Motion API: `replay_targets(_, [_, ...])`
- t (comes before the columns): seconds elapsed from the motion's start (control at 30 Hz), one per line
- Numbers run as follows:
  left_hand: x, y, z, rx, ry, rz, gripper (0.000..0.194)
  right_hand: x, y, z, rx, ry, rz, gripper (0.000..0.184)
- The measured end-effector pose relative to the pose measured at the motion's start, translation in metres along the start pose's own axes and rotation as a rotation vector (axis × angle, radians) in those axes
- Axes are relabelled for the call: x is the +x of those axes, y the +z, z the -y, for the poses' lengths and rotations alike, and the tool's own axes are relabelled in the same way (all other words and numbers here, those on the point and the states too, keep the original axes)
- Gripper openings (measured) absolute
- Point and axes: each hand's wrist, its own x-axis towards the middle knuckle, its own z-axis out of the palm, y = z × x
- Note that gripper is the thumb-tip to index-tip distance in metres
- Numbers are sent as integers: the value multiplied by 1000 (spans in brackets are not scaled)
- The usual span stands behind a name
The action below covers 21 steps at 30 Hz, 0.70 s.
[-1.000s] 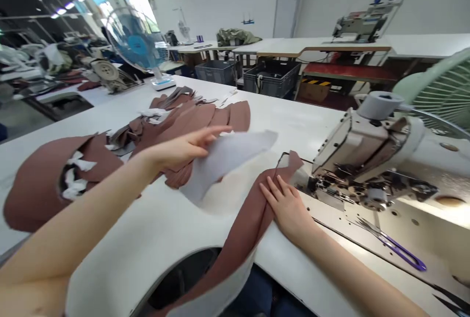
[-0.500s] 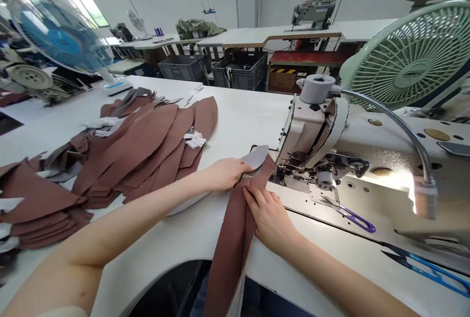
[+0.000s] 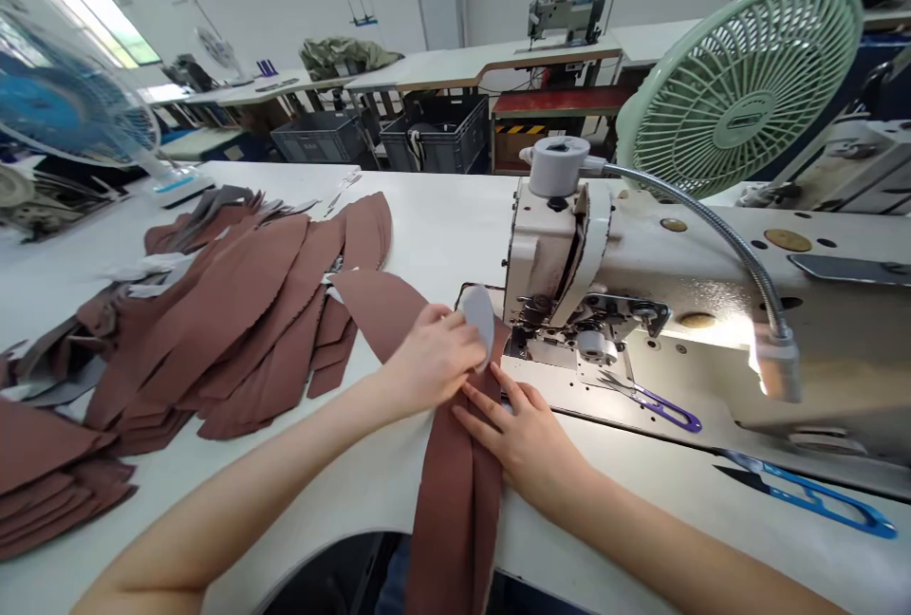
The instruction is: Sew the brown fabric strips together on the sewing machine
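Observation:
My left hand (image 3: 439, 357) is closed on a brown fabric piece (image 3: 381, 302), just left of the sewing machine's needle area. One end of that piece is folded up, showing its pale grey underside (image 3: 478, 319); its brown face stretches out to the left of my wrist. My right hand (image 3: 530, 444) lies flat with fingers spread, pressing on a long brown fabric strip (image 3: 448, 511). The strip hangs over the table's front edge toward me, with a lengthwise fold or seam along it. The sewing machine (image 3: 551, 259) stands just right of both hands; its needle is hidden.
Stacks of cut brown pieces (image 3: 242, 321) cover the table's left side. Purple-handled snips (image 3: 665, 408) lie on the machine bed, blue-handled snips (image 3: 818, 496) nearer me. A lamp (image 3: 775, 363) on a bent neck overhangs the bed. A green fan (image 3: 744, 112) stands behind the machine.
The view has swung to the right. My left hand has raised and folded the fabric piece, so its brown face now spreads to the left. My right hand remains on the strip.

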Motion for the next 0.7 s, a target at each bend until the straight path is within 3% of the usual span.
replay_targets(0.13, [-8, 32, -8, -356, 107, 72, 12, -23, 10, -1, 62, -53, -110, 52])
replay_targets(0.23, [-11, 39, -4, -471, 99, -3, 44, -31, 20, -1, 95, -80, -263, 44])
replay_targets(0.3, [-10, 41, 0, -465, 143, 1, 59, -31, 22, -2, 116, -80, -319, 41])
replay_targets(0.5, [-3, 39, 11, -385, 266, 35, 57, -29, 17, -3, 143, -75, -385, 35])
replay_targets(0.7, [2, 36, 14, -337, 309, 31, 58, -30, 17, -2, 147, -74, -363, 32])
